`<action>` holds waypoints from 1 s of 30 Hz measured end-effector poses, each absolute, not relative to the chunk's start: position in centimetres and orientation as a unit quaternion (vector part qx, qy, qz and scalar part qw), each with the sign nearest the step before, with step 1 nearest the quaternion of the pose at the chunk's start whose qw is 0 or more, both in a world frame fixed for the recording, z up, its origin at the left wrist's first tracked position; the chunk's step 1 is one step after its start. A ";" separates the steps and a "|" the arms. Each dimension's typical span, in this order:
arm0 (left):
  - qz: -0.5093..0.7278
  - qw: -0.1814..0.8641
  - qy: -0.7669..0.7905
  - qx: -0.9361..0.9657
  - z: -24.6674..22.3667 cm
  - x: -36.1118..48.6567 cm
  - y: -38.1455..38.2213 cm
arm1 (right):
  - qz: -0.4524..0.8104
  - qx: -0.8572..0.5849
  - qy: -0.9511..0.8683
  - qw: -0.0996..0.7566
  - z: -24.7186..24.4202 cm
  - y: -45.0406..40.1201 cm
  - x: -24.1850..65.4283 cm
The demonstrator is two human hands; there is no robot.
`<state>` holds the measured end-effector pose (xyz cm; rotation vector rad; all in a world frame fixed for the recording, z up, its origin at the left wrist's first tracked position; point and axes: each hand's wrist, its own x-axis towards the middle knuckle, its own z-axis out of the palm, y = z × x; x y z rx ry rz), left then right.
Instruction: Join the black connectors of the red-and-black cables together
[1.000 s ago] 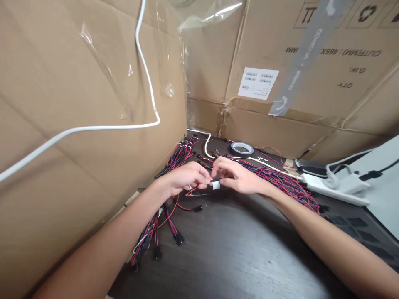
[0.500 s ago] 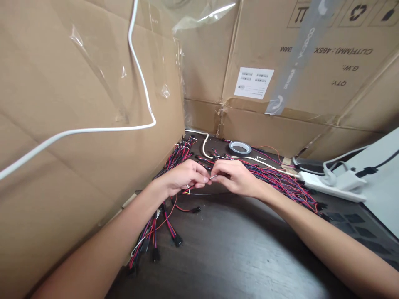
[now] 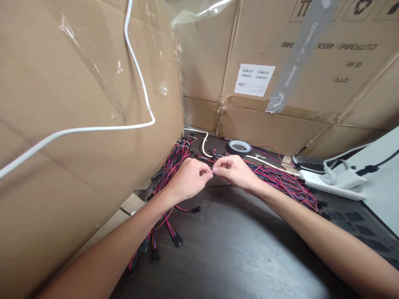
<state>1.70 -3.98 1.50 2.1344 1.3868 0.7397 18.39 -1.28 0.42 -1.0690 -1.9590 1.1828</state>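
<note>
Left hand: the left hand (image 3: 188,179) is narrowed to a pinch, thumb and fingertips closed on a thin dark wire (image 3: 209,171).

Right hand: the right hand (image 3: 235,172) makes the same narrow pinch just beside the left, its fingertips (image 3: 216,163) nearly touching those of the left on that wire. From here, the exact end being held is too small to make out.

Wires: red, black and blue wire bundles (image 3: 280,182) fan out beneath and to the right of the right hand. A second tangle (image 3: 170,176) runs under and beyond the left hand, and its loose ends trail toward the person. Black connectors (image 3: 177,240) sit below the left hand.

Counter: a dark wood counter (image 3: 224,245) carries it all, open in front of both hands.

Beyond the hands: one roll of tape (image 3: 239,146) lies past the right hand. One white power strip (image 3: 332,187) sits further right, with a white cord (image 3: 268,164) running toward it.

Room: cardboard sheets (image 3: 77,83) stand left of the hands, and a cardboard box wall (image 3: 274,124) rises ahead, bearing one white label (image 3: 254,80).

Count: two hands, two wire tangles, at least three black connectors.
</note>
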 end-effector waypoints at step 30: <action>0.264 0.379 0.533 0.709 1.1 1.3 -3.3 | 0.379 -0.318 -0.828 0.263 -0.5 0.2 19.5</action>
